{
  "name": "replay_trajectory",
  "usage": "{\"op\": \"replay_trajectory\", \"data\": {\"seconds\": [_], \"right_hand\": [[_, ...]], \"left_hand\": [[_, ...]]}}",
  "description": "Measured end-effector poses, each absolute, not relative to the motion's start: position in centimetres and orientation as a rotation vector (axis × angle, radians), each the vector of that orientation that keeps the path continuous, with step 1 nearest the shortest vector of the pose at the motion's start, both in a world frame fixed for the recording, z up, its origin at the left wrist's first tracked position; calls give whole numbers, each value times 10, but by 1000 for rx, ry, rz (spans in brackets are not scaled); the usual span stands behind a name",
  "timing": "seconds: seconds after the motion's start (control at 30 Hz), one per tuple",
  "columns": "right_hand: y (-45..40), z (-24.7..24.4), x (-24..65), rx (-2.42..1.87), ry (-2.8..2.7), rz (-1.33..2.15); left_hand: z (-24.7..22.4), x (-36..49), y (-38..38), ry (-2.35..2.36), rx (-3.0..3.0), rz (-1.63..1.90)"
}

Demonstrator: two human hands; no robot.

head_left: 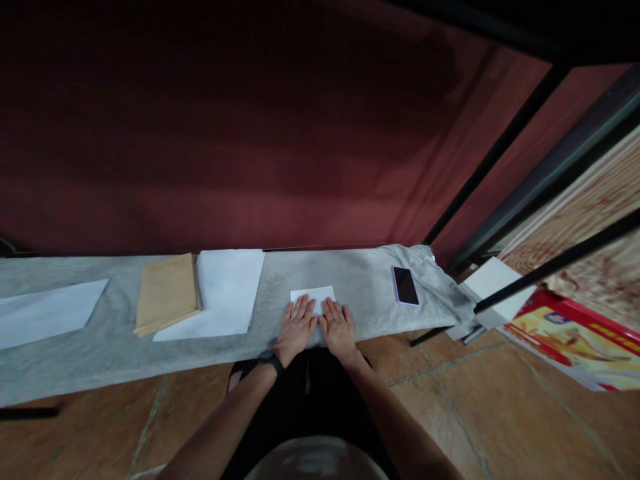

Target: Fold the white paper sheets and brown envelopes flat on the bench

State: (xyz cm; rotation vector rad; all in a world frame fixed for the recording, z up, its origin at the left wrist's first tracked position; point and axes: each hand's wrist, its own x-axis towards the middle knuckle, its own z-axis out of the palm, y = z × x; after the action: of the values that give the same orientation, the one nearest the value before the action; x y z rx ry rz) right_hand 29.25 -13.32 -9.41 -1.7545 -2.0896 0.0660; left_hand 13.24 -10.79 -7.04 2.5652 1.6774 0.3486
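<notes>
Brown stack (167, 290) partly atop lg. sheets (231, 290), left on worktop (120, 350). L hand (296, 328) & R hand (339, 328) flat, fingers unclenched, on sm. paper (314, 293), mid-worktop; uneven pressure could skew it. Phone (406, 287) right.

A long, narrow surface draped in pale grey cloth (370, 267) runs before a dark red wall (300, 173). Towards its right end lies a dark-screened smartphone with a lilac edge (405, 287). On the left, a stack of tan paper (167, 290) partly covers a large white sheet of paper (230, 293); another white sheet (50, 312) reaches the left edge of view. At right, a red-and-yellow printed box (575, 337) sits beyond slim black bars (495, 157), above brown floor tiles (500, 400).
</notes>
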Motion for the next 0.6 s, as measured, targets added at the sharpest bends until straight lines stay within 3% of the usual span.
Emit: {"op": "replay_trajectory", "data": {"seconds": [0.33, 0.6], "right_hand": [[-91, -72, 291, -1619, -2296, 177], [-84, -82, 294, -1656, -2301, 185]], "left_hand": [[-77, 128, -103, 1588, 2613, 299], [-79, 133, -100, 1555, 2642, 247]]}}
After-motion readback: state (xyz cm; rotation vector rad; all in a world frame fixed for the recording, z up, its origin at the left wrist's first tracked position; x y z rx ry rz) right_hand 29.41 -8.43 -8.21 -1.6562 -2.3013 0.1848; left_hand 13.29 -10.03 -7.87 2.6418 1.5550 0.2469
